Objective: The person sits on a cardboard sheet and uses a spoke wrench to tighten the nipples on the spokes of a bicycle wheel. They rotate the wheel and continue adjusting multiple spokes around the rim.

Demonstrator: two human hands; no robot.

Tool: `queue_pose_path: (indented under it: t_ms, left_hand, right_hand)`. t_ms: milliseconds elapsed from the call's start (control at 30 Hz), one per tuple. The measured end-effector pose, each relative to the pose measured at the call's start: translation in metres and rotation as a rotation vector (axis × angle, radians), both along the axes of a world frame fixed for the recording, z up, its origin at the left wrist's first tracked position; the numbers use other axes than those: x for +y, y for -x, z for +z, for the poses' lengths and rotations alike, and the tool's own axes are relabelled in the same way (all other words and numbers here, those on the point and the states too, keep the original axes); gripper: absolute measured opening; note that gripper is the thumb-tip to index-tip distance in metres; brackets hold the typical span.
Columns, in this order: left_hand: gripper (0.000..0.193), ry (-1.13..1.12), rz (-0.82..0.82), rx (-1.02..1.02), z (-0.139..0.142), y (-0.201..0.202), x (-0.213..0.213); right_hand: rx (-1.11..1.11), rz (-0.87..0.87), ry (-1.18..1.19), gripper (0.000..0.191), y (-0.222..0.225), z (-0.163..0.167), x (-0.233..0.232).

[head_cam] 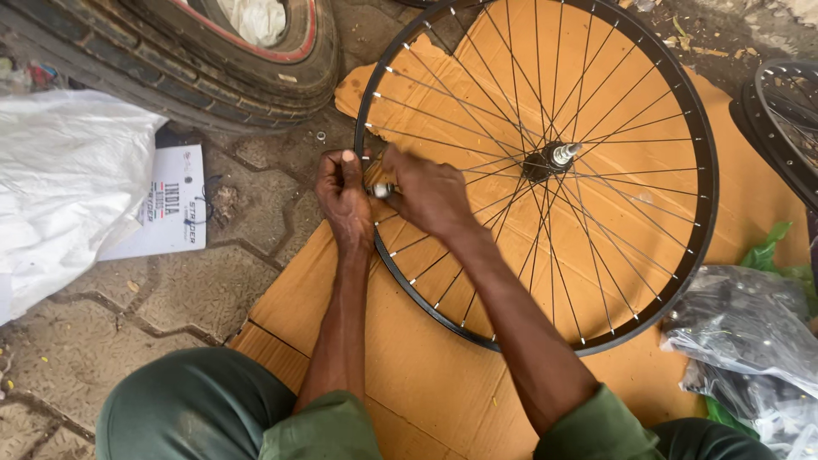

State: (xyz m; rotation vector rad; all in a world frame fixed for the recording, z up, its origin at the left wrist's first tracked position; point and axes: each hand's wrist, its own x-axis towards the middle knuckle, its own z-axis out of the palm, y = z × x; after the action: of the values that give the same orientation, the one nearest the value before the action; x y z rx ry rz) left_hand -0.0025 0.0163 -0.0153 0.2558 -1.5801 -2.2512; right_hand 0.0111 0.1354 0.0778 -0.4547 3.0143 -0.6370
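A black spoked bicycle wheel (588, 255) lies flat on a sheet of brown cardboard (409, 358) spread over the paved ground (102, 324). At the wheel's left rim, the left hand (343, 198) is curled around the rim from outside, thumb pointing up, gripping it. Just inside the rim, the right hand (430, 194) is closed with its fingertips pinching a small silvery tool (381, 190) set against the rim where a spoke ends; the two hands nearly touch. The wheel's hub with its metal axle (562, 155) sits at the centre, well right of the hands. Beyond the wheel's upper left lie stacked rubber tyres (204, 68). Left of the wheel are a white sack (60, 187) and a white printed card (166, 204). Right of the wheel lie another black rim (780, 119) and clear plastic bags (741, 341).
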Motion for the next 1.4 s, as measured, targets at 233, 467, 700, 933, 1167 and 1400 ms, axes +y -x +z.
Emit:
queue_pose_path:
  t_ms: [233,467,700,933,1167,1400]
  left_hand:
    - [0.023,0.01,0.016,-0.039,0.001,-0.001,0.0]
    - [0.022,0.012,0.009,-0.028,-0.001,0.001,-0.001]
    - [0.022,-0.03,-0.009,-0.064,-0.001,0.002,0.0]
    - [0.022,0.031,0.013,-0.074,-0.001,0.003,-0.001]
    - [0.023,0.004,0.007,-0.039,-0.005,0.004,-0.001]
    - [0.023,0.044,0.028,-0.057,0.002,0.001,-0.001]
  right_hand:
    - [-0.19,0.09,0.224,0.041,0.003,0.0,0.006]
    - [-0.065,-0.026,-0.172,0.031,0.0,-0.002,-0.005]
    - [-0.137,-0.037,0.357,0.03,-0.003,0.006,0.005]
    - [-0.065,0.039,-0.01,0.029,-0.001,0.002,-0.006]
    - [-0.05,-0.062,0.063,0.037,-0.003,0.005,-0.008]
    - [-0.237,0.07,0.193,0.039,-0.004,0.007,0.008]
